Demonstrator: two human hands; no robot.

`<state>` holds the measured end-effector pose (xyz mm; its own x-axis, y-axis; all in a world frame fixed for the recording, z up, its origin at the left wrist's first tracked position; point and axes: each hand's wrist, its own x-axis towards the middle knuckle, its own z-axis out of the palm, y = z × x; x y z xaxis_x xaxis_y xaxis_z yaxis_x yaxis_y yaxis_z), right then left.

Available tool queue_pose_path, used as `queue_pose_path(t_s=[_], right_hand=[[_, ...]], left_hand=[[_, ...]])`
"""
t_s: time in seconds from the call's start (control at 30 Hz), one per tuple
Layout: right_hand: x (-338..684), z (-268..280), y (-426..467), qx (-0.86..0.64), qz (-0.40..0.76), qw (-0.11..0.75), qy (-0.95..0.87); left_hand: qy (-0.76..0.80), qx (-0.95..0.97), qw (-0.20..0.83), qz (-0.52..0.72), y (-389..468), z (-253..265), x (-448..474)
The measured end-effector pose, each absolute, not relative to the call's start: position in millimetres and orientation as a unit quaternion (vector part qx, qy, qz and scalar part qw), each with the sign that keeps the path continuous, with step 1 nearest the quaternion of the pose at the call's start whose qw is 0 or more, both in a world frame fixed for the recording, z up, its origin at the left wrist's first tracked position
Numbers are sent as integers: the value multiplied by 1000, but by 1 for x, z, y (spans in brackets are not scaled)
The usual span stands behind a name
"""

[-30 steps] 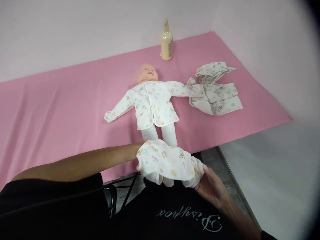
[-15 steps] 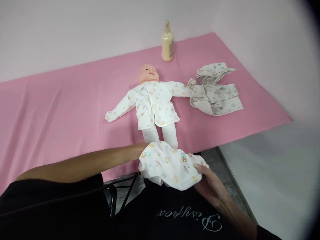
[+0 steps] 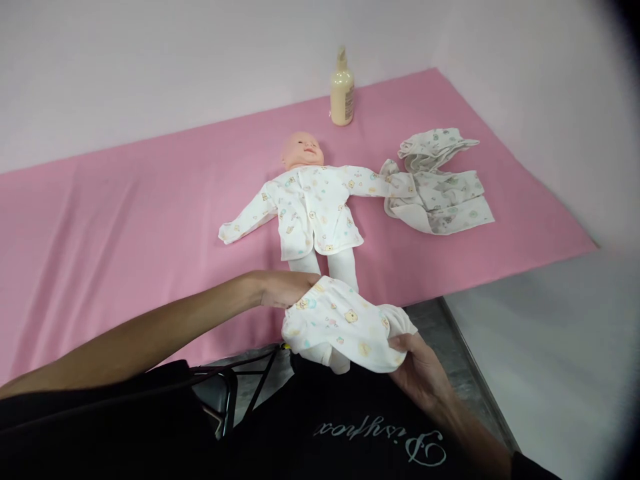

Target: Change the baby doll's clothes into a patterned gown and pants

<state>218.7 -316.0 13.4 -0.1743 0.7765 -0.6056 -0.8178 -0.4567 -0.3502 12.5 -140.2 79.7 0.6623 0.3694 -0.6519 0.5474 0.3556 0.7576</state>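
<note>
Printed white baby pants (image 3: 345, 323), bunched up with small bears on them, hang between my hands at the table's front edge. My left hand (image 3: 287, 289) holds them at the upper left, its fingers tucked into the cloth and hidden. On the other side my right hand (image 3: 423, 370) is closed on the lower right end, thumb on top. Just beyond the pants lies a baby doll (image 3: 305, 150) on its back, arms spread, in a matching printed jacket (image 3: 320, 207). White fabric legs (image 3: 343, 267) stick out below the jacket, their ends partly covered by the pants.
A pump bottle (image 3: 342, 97) of cream-coloured liquid stands behind the doll. Folded printed baby clothes (image 3: 445, 193) lie at the right, under the doll's sleeve end. The pink table (image 3: 165, 200) meets a pale wall at the back. A black folding chair frame (image 3: 225, 400) is below.
My left hand has drawn back somewhat, so more of it shows outside the cloth. The pants have shifted slightly, baring a white band near my right hand. The view has moved a little.
</note>
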Motion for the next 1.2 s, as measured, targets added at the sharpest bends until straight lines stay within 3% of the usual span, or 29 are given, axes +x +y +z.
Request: queue_pose_path(t_s=[0.1,0.2,0.3,0.53,0.83,1.07,1.2], right_hand=[[216,17,-313,-375,765,522,36],[213,18,-311,-364,771,522,39],[211,18,-311,-355,778,517,40],[208,27,-315,-372,796,476,34],[197,32,-307,-320,810,486,72],[198,36,-304,-323,801,502,43],[193,36,-302,-322,804,497,51]], left_hand=[[432,479,756,-114,-144,90,4],[494,471,731,-10,-157,96,-1],[499,507,703,18,-174,101,0],[443,561,697,45,-197,103,6],[400,605,688,18,-210,95,6],[471,725,500,49,-216,85,6],[474,736,479,63,-221,81,6]])
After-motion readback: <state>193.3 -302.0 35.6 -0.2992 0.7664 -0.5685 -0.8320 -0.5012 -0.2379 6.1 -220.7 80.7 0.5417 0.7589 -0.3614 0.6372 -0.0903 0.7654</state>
